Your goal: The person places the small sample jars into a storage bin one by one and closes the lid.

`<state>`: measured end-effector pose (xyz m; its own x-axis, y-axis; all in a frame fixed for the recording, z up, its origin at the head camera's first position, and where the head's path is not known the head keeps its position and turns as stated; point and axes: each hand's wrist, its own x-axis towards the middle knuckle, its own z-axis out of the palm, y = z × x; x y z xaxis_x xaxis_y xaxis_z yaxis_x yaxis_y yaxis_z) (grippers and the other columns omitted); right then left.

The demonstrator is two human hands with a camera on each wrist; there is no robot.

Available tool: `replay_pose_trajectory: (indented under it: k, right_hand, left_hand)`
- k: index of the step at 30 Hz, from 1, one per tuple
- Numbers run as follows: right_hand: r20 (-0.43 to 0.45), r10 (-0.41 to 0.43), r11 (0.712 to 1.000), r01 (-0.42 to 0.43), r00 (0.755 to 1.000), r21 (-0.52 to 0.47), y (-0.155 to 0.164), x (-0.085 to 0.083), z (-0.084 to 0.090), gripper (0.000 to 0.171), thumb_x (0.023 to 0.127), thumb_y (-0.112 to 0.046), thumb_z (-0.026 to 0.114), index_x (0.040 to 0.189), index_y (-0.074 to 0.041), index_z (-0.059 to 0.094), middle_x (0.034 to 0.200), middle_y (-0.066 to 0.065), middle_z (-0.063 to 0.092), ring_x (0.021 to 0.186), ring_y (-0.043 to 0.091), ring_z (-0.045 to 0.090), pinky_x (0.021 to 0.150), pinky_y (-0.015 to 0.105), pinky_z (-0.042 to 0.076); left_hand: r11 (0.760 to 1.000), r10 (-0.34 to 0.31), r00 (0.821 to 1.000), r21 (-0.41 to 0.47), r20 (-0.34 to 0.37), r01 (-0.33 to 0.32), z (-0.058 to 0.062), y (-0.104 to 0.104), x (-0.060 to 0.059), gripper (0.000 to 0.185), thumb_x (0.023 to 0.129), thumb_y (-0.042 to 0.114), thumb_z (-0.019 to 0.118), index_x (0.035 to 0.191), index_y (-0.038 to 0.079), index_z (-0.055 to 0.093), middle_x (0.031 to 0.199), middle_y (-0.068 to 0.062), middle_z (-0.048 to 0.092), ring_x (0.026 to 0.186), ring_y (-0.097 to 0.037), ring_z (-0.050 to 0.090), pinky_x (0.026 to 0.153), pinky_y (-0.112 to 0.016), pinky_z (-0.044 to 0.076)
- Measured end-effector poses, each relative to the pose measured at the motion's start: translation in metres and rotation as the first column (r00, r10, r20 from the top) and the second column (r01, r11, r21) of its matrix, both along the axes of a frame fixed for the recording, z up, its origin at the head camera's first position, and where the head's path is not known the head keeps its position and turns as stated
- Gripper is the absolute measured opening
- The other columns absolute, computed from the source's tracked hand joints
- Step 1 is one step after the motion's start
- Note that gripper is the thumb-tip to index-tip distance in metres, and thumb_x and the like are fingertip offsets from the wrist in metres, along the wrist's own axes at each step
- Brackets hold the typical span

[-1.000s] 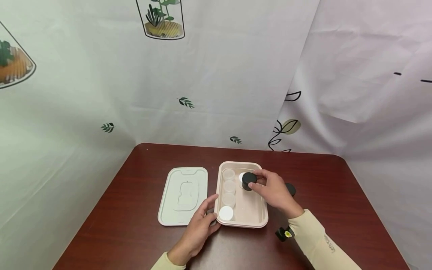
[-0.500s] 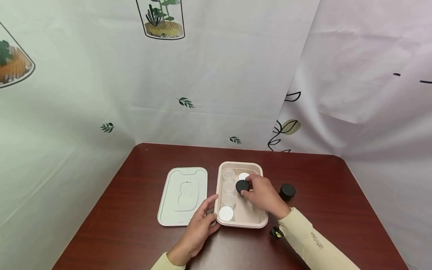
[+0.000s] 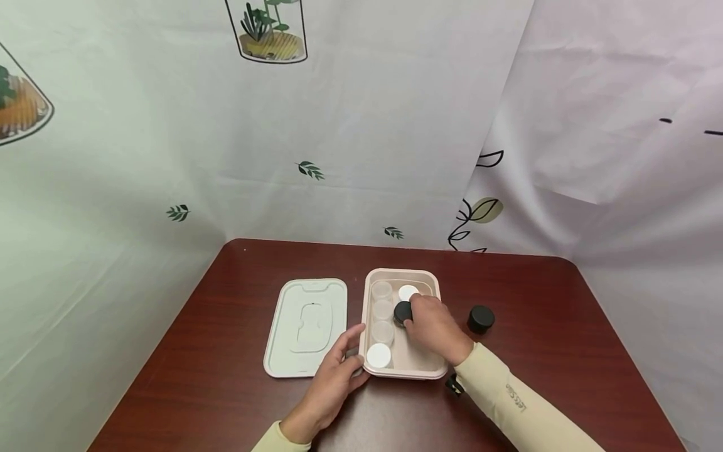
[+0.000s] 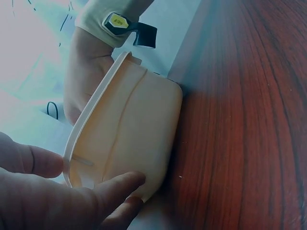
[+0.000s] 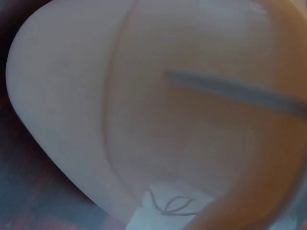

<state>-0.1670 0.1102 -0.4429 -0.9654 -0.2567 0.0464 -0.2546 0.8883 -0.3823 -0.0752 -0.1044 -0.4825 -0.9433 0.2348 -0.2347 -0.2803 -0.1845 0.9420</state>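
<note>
A beige plastic container stands on the table with small round jars inside. My left hand holds its near left corner. In the left wrist view one digit touches the rim and fingers lie along the outer wall. Inside the container, my right hand pinches a small black round jar. Clear jars line the left side, with a white-topped jar at the near end. A second white-topped jar sits at the far right. The right wrist view shows a blurred container wall.
A pale flat lid lies left of the container. Another black round jar stands on the table to the right. The dark red-brown table meets a patterned white cloth at the back.
My right hand has moved left and lowered the black jar into the container beside the clear jars. The other black jar on the table is now uncovered. My left hand has stayed put.
</note>
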Motion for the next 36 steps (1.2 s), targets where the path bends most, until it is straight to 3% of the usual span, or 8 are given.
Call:
replay_pose_trajectory:
  k: [5, 11, 20, 26, 29, 32, 36]
  right_hand:
    - [-0.026, 0.025, 0.999, -0.024, 0.999, 0.046, -0.002, 0.000, -0.002, 0.017, 0.085, -0.007, 0.080, 0.087, 0.001, 0.065, 0.075, 0.011, 0.063, 0.075, 0.028, 0.066, 0.067, 0.045, 0.055]
    - [-0.017, 0.021, 0.998, -0.020, 1.000, 0.053, -0.001, -0.001, -0.001, 0.016, 0.087, -0.008, 0.080, 0.085, 0.000, 0.066, 0.074, 0.010, 0.063, 0.073, 0.026, 0.064, 0.065, 0.042, 0.054]
    - [0.035, -0.028, 0.999, 0.030, 0.999, -0.038, 0.004, 0.004, 0.010, 0.021, 0.090, -0.012, 0.080, 0.104, 0.000, 0.071, 0.091, 0.011, 0.070, 0.082, 0.023, 0.065, 0.070, 0.040, 0.054]
    - [0.010, -0.062, 0.983, 0.063, 0.998, -0.170, 0.020, 0.004, 0.021, 0.027, 0.091, -0.016, 0.078, 0.113, 0.000, 0.071, 0.089, 0.010, 0.069, 0.078, 0.021, 0.061, 0.069, 0.037, 0.052]
    - [0.006, -0.093, 0.964, 0.091, 0.996, -0.251, 0.031, 0.005, 0.025, 0.040, 0.092, -0.018, 0.078, 0.127, 0.002, 0.070, 0.108, 0.015, 0.076, 0.094, 0.025, 0.071, 0.082, 0.042, 0.059]
    - [0.036, -0.119, 0.924, 0.124, 0.992, -0.362, 0.045, 0.006, 0.029, 0.048, 0.094, -0.020, 0.077, 0.136, 0.002, 0.067, 0.126, 0.020, 0.075, 0.110, 0.032, 0.075, 0.092, 0.047, 0.061]
    - [0.052, -0.137, 0.853, 0.144, 0.989, -0.502, 0.064, 0.006, 0.033, 0.048, 0.095, -0.019, 0.076, 0.137, 0.002, 0.066, 0.128, 0.023, 0.074, 0.116, 0.036, 0.074, 0.095, 0.043, 0.060]
  left_hand:
    - [1.000, 0.001, 1.000, -0.005, -0.004, -0.001, 0.000, 0.000, -0.001, 0.065, 0.101, 0.004, 0.048, 0.164, 0.012, 0.034, 0.161, -0.024, 0.033, 0.131, -0.027, 0.055, 0.102, -0.040, 0.054]
    - [1.000, 0.006, 1.000, -0.006, -0.004, -0.007, 0.001, 0.001, -0.001, 0.065, 0.101, 0.005, 0.048, 0.164, 0.012, 0.035, 0.161, -0.024, 0.034, 0.131, -0.027, 0.055, 0.101, -0.039, 0.054]
    - [1.000, 0.003, 1.000, -0.004, 0.002, -0.003, 0.000, 0.002, -0.001, 0.065, 0.101, 0.004, 0.047, 0.164, 0.013, 0.034, 0.161, -0.024, 0.034, 0.131, -0.027, 0.055, 0.100, -0.039, 0.054]
    - [1.000, 0.006, 1.000, 0.002, 0.010, -0.006, 0.000, 0.002, 0.000, 0.064, 0.102, 0.004, 0.047, 0.164, 0.013, 0.034, 0.161, -0.023, 0.034, 0.131, -0.026, 0.055, 0.100, -0.038, 0.054]
    - [1.000, 0.007, 1.000, 0.003, 0.011, -0.007, -0.001, 0.002, 0.001, 0.064, 0.102, 0.004, 0.047, 0.164, 0.013, 0.035, 0.160, -0.023, 0.035, 0.129, -0.026, 0.055, 0.099, -0.038, 0.054]
    - [1.000, 0.003, 1.000, 0.005, 0.006, -0.003, -0.001, 0.002, 0.000, 0.064, 0.102, 0.004, 0.047, 0.164, 0.012, 0.034, 0.160, -0.024, 0.034, 0.130, -0.026, 0.055, 0.100, -0.038, 0.054]
    - [1.000, -0.002, 1.000, 0.003, 0.002, 0.002, -0.001, 0.001, -0.001, 0.064, 0.103, 0.004, 0.046, 0.165, 0.013, 0.034, 0.160, -0.024, 0.033, 0.132, -0.027, 0.054, 0.102, -0.039, 0.054]
